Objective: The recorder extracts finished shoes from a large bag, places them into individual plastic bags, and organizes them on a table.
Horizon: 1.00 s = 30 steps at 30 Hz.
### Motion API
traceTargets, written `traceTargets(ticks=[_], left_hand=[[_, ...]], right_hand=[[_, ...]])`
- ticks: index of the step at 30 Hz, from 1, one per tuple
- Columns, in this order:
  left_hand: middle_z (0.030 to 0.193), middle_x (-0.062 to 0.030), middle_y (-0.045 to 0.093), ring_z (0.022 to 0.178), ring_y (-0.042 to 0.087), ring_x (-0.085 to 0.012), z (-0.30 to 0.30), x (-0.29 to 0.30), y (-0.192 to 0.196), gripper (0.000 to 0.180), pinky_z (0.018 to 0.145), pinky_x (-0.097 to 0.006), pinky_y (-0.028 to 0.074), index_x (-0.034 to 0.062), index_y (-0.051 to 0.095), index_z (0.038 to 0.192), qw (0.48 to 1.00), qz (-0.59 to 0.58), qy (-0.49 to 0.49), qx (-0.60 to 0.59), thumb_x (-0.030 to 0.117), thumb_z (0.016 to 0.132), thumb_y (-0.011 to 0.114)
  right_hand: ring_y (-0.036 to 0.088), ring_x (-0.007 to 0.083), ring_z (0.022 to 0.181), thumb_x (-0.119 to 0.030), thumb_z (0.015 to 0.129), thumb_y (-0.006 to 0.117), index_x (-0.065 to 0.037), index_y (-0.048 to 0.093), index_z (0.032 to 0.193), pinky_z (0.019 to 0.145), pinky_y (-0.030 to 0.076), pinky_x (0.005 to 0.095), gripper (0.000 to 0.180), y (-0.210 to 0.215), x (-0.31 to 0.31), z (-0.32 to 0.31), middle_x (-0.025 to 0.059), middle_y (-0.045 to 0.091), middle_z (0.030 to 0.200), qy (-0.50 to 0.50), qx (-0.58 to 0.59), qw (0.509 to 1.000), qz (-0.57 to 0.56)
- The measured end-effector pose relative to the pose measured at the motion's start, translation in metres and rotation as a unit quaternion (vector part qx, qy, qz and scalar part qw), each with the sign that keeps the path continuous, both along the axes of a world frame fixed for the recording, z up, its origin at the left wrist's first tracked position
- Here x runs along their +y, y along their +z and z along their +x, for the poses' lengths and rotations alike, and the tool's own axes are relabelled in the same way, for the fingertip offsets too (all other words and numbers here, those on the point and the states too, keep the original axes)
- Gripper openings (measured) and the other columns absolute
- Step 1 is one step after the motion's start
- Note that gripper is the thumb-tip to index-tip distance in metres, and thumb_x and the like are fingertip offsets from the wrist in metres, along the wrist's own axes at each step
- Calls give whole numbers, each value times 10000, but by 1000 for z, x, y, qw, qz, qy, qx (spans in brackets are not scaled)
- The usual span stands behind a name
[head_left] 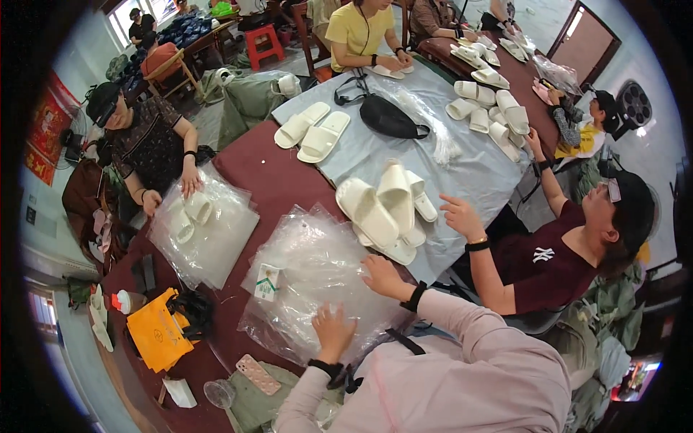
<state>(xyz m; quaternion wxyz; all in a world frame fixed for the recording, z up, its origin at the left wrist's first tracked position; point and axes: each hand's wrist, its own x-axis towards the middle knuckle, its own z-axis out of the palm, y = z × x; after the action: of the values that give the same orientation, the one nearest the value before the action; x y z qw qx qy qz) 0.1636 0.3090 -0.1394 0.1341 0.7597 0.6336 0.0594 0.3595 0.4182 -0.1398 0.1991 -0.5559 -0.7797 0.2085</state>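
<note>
My left hand (333, 330) lies flat on the near edge of a stack of clear plastic bags (310, 274), fingers spread. My right hand (381, 274) rests on the right side of the same stack, fingers apart, holding nothing. Just beyond it sits a pile of white slippers (386, 209) on the grey cloth. A small white and green box (267, 281) lies on the bags to the left. Both my sleeves are pale pink, with black bands on the wrists.
A person in dark red (548, 252) at the right reaches a hand (458, 215) toward the slipper pile. Across the maroon table (253, 169), another person presses a bagged pair (202, 224). An orange bag (155, 328), a phone (258, 374) and a black pouch (390, 119) lie about.
</note>
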Motion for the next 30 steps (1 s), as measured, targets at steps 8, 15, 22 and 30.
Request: traceTargets(ticks=[8,15,22,30], left_hand=[[1360,-309,223,1253,208,-487,30,-35,-13,767,991,-596,181,265,262,1382,988,-125,-84,-27,498,738,608],[1358,-295,219,1263,177,-477,36,-37,-19,778,984,-603,195,277,269,1375,992,-105,-68,-11,437,718,654],[1364,-261,253,1244,251,-466,56,-50,-26,798,979,-610,214,311,259,1375,992,-120,-15,31,358,699,682],[1380,-225,253,1258,224,-453,67,-39,-43,777,985,-604,209,313,272,1371,995,-103,12,9,280,705,671]], right_hand=[[520,321,906,-160,704,652,-45,530,955,741,417,438,302,6,46,23,139,530,972,-155,158,975,36],[420,378,1115,-223,721,653,-95,494,1145,900,345,500,471,41,102,15,204,418,1231,-129,-8,980,149],[379,476,1144,-295,717,677,-205,198,1393,881,389,518,834,-10,152,44,306,253,1347,-215,-144,959,-116],[618,338,784,-165,765,553,-2,389,1239,696,493,414,528,-38,196,86,241,612,913,-230,222,946,-61]])
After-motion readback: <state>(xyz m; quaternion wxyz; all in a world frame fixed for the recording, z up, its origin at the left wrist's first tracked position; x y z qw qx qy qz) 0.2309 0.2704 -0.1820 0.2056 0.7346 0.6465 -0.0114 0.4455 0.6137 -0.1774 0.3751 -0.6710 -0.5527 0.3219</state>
